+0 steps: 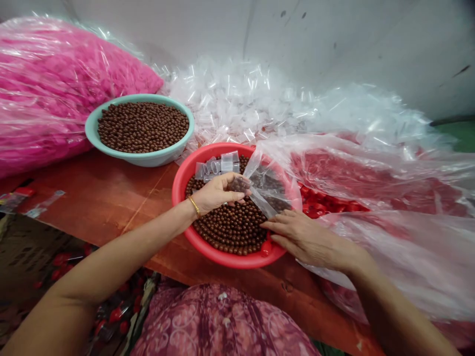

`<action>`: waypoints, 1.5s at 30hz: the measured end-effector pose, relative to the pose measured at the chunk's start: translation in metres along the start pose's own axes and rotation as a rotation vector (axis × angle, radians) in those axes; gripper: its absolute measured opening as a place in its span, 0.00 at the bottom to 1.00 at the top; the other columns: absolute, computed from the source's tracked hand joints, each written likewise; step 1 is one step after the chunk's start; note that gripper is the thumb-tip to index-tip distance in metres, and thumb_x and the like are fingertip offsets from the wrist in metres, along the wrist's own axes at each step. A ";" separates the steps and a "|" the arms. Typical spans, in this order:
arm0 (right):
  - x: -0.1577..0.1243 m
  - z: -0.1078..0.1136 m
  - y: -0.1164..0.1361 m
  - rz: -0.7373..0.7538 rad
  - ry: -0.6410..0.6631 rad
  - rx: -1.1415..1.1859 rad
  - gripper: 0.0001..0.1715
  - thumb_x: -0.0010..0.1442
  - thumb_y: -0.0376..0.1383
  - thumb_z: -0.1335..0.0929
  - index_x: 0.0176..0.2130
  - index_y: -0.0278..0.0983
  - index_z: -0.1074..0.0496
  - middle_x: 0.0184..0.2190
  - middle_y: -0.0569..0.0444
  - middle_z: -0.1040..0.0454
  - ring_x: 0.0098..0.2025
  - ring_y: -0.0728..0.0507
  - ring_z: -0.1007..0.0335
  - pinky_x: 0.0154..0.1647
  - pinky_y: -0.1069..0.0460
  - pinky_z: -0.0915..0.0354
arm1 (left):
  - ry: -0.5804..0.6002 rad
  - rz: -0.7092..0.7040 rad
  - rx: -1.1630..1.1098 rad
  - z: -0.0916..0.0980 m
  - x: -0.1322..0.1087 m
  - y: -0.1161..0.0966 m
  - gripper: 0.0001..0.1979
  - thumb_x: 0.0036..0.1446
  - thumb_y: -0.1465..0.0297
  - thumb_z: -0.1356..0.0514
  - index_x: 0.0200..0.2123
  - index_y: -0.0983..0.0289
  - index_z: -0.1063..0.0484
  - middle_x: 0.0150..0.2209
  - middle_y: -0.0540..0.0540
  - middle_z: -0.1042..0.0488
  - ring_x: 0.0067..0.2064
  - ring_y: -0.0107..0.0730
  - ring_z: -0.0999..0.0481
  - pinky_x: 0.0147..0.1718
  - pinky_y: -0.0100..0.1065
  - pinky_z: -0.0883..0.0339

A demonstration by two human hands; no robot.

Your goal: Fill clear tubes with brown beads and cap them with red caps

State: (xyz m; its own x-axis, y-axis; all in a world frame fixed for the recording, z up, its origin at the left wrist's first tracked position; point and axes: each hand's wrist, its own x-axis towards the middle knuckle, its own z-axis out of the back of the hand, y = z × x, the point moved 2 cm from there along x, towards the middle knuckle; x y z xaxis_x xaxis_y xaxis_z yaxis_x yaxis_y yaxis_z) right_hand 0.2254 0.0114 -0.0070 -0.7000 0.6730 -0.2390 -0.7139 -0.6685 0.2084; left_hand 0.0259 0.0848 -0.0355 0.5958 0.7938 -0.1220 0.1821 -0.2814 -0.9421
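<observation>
Head view: one red plastic basin [237,262], set on the bench [139,202] directly before the person, presumably for reach by both hands; contents, brown beads [230,226], with several clear plastic containers [230,160] lying on top at the far side, apparently to stay close by. Left hand [222,191]: above the beads, thumb and fingers closed on a small clear piece [241,185], seemingly a like container, held at the fingertips. Right hand [293,232]: over the basin's right rim, fingers extended, beside a red cap-like piece [266,248]; whether it grips the clear plastic bag [371,173] draped across that rim, cannot tell. Beyond, left: one pale-teal bowl [91,127], bead-filled, perhaps a reserve; one bag of pink pieces [55,94]. Behind: heaped clear plasticware [241,101].
</observation>
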 end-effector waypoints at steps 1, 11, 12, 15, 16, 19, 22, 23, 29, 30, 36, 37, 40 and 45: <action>-0.002 0.001 -0.001 0.013 0.003 0.012 0.20 0.67 0.37 0.43 0.48 0.36 0.28 0.40 0.47 0.25 0.40 0.44 0.31 0.43 0.47 0.38 | -0.002 0.012 0.013 0.000 0.000 0.000 0.17 0.45 0.75 0.36 0.41 0.67 0.33 0.34 0.54 0.24 0.30 0.23 0.26 0.24 0.23 0.38; 0.014 -0.002 0.001 -0.070 0.086 -0.040 0.19 0.63 0.40 0.38 0.49 0.34 0.28 0.38 0.45 0.24 0.39 0.42 0.31 0.43 0.46 0.43 | -0.062 0.090 0.224 -0.006 -0.002 -0.002 0.13 0.47 0.76 0.38 0.38 0.68 0.33 0.29 0.50 0.27 0.25 0.19 0.30 0.20 0.20 0.42; 0.017 -0.002 0.002 -0.064 0.112 -0.039 0.19 0.63 0.41 0.38 0.47 0.34 0.27 0.37 0.46 0.24 0.38 0.42 0.31 0.42 0.47 0.44 | -0.071 0.088 0.225 -0.006 -0.002 -0.002 0.13 0.46 0.75 0.38 0.37 0.68 0.33 0.28 0.49 0.28 0.24 0.19 0.30 0.19 0.20 0.42; 0.026 -0.004 0.004 -0.037 0.138 -0.035 0.18 0.63 0.43 0.38 0.44 0.36 0.25 0.36 0.47 0.24 0.37 0.43 0.31 0.40 0.48 0.47 | -0.092 0.091 0.220 -0.007 -0.003 -0.005 0.11 0.46 0.76 0.38 0.36 0.68 0.33 0.26 0.47 0.31 0.23 0.18 0.31 0.18 0.20 0.43; 0.029 -0.005 0.004 -0.032 0.132 -0.033 0.18 0.63 0.43 0.38 0.43 0.36 0.25 0.37 0.47 0.24 0.37 0.43 0.32 0.39 0.48 0.47 | -0.095 0.097 0.217 -0.007 -0.004 -0.005 0.11 0.47 0.76 0.39 0.36 0.68 0.33 0.25 0.47 0.31 0.22 0.18 0.32 0.18 0.20 0.44; 0.035 -0.009 0.005 -0.025 0.113 -0.022 0.16 0.63 0.41 0.38 0.41 0.36 0.25 0.37 0.47 0.24 0.38 0.43 0.31 0.39 0.49 0.48 | -0.097 0.099 0.202 -0.007 -0.004 -0.006 0.10 0.46 0.77 0.40 0.35 0.67 0.34 0.24 0.46 0.32 0.21 0.18 0.32 0.17 0.21 0.45; 0.037 -0.014 0.004 -0.049 0.089 0.019 0.13 0.62 0.35 0.38 0.38 0.34 0.25 0.35 0.49 0.24 0.38 0.44 0.30 0.41 0.49 0.47 | -0.087 0.086 0.188 -0.008 -0.003 -0.005 0.10 0.45 0.77 0.39 0.34 0.67 0.34 0.24 0.46 0.32 0.21 0.18 0.33 0.18 0.22 0.45; 0.038 -0.015 0.005 -0.064 0.073 0.034 0.12 0.62 0.36 0.38 0.39 0.34 0.26 0.35 0.49 0.24 0.38 0.44 0.30 0.42 0.49 0.47 | -0.078 0.088 0.186 -0.008 -0.003 -0.004 0.11 0.45 0.77 0.39 0.34 0.67 0.34 0.23 0.46 0.32 0.21 0.18 0.33 0.18 0.22 0.44; 0.052 -0.020 0.017 -0.141 -0.018 -0.015 0.30 0.61 0.52 0.39 0.48 0.32 0.29 0.41 0.42 0.25 0.40 0.40 0.29 0.40 0.48 0.44 | -0.154 0.064 0.167 -0.007 -0.002 -0.004 0.10 0.42 0.77 0.41 0.32 0.66 0.34 0.22 0.46 0.31 0.20 0.19 0.34 0.18 0.23 0.46; 0.057 -0.021 0.020 -0.131 -0.016 -0.039 0.28 0.61 0.51 0.39 0.48 0.32 0.29 0.42 0.42 0.26 0.41 0.40 0.29 0.39 0.48 0.44 | -0.172 0.056 0.158 -0.007 -0.002 -0.004 0.10 0.42 0.77 0.41 0.32 0.66 0.35 0.22 0.46 0.31 0.20 0.19 0.34 0.18 0.23 0.47; 0.082 -0.032 0.027 0.016 -0.005 -0.106 0.18 0.64 0.39 0.39 0.48 0.34 0.28 0.46 0.42 0.27 0.45 0.39 0.31 0.41 0.47 0.44 | -0.172 0.155 -0.047 -0.004 0.000 -0.006 0.10 0.41 0.76 0.44 0.31 0.65 0.37 0.22 0.48 0.29 0.20 0.22 0.33 0.19 0.24 0.44; 0.085 -0.032 0.025 0.030 -0.024 -0.135 0.19 0.64 0.37 0.40 0.50 0.34 0.29 0.46 0.42 0.27 0.45 0.39 0.31 0.41 0.46 0.44 | -0.199 0.153 -0.080 -0.003 0.000 -0.007 0.10 0.40 0.76 0.44 0.31 0.65 0.37 0.21 0.48 0.29 0.20 0.22 0.33 0.19 0.25 0.43; 0.096 -0.030 0.021 0.172 -0.098 -0.264 0.21 0.65 0.33 0.43 0.55 0.35 0.33 0.51 0.42 0.29 0.48 0.38 0.34 0.43 0.44 0.43 | -0.344 0.074 -0.140 0.001 0.000 -0.010 0.10 0.39 0.77 0.45 0.30 0.65 0.38 0.20 0.46 0.30 0.19 0.21 0.33 0.20 0.24 0.42; 0.123 -0.029 0.021 0.575 -0.073 -0.455 0.17 0.64 0.31 0.41 0.49 0.40 0.30 0.51 0.51 0.29 0.53 0.40 0.38 0.54 0.43 0.45 | -0.451 -0.007 -0.179 0.005 -0.001 -0.013 0.10 0.39 0.76 0.48 0.30 0.64 0.39 0.21 0.46 0.30 0.20 0.23 0.32 0.18 0.23 0.43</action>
State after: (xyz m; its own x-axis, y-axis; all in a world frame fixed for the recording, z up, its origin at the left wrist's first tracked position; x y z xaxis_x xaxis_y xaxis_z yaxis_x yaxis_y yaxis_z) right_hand 0.1253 0.0707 -0.0598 -0.9722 0.1849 -0.1435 -0.1657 -0.9768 -0.1358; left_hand 0.0192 0.0901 -0.0244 0.2032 0.9393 -0.2763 0.3402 -0.3324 -0.8797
